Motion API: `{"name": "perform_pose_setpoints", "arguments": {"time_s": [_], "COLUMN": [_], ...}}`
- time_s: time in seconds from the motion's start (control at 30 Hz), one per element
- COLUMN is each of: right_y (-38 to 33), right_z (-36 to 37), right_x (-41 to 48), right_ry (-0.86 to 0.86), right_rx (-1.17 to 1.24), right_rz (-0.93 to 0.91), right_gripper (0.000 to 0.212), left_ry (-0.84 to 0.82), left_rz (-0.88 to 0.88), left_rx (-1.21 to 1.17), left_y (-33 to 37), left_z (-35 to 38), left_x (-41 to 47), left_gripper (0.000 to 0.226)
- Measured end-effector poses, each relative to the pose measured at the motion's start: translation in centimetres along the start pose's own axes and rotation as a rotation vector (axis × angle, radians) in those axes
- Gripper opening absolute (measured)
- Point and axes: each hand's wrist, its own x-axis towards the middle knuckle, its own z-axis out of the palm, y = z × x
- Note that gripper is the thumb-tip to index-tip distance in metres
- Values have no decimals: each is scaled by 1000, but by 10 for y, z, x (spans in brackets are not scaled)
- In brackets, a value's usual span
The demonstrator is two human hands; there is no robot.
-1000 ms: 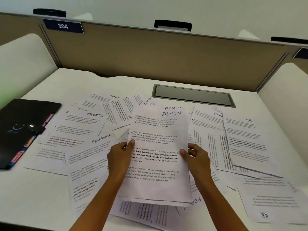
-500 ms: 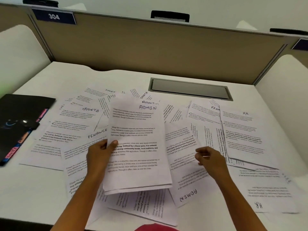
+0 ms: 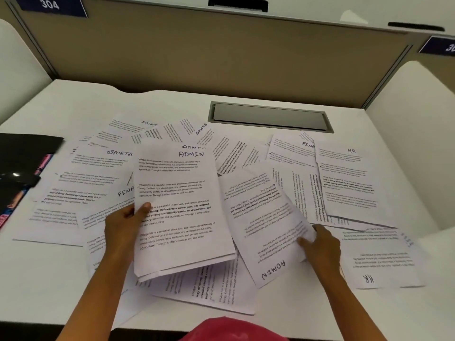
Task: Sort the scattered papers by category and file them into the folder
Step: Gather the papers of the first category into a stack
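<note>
My left hand point(image 3: 123, 225) grips the left edge of a small stack of sheets headed ADMIN point(image 3: 179, 207), held slightly above the desk. My right hand point(image 3: 320, 244) pinches the right edge of an upside-down ADMIN sheet point(image 3: 266, 222) and lifts that edge off the pile. Printed sheets headed SPORTS point(image 3: 98, 168), FINANCE point(image 3: 290, 153) and HR point(image 3: 347, 183) lie scattered across the white desk point(image 3: 73, 99). Another HR sheet point(image 3: 379, 259) lies upside down at the right. The black folder point(image 3: 22, 166) lies at the left edge, with coloured tabs showing.
A grey cable hatch point(image 3: 269, 116) is set into the desk behind the papers. A tan partition point(image 3: 221, 50) closes the back, with white side panels left and right. Something pink point(image 3: 234, 329) shows at the bottom edge, by the desk's near edge.
My right hand let go of the ADMIN stack, moved right and took hold of the upside-down ADMIN sheet. My left hand carried the stack slightly left.
</note>
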Motion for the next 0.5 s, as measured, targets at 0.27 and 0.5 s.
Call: {"name": "perform_pose_setpoints", "arguments": {"time_s": [0.27, 0.5], "right_y": [-58, -120], "right_z": [-45, -66], "right_x": [-2, -10], "right_ry": [600, 705], "right_rx": [118, 450], "right_rz": [-475, -602], "right_gripper": [13, 18], "left_ry": [51, 50], "left_rz": [-3, 20], "left_rx": [12, -3], "left_y": [-9, -13], "left_z": [-15, -19], "left_x": [3, 3], "left_gripper": [34, 33]}}
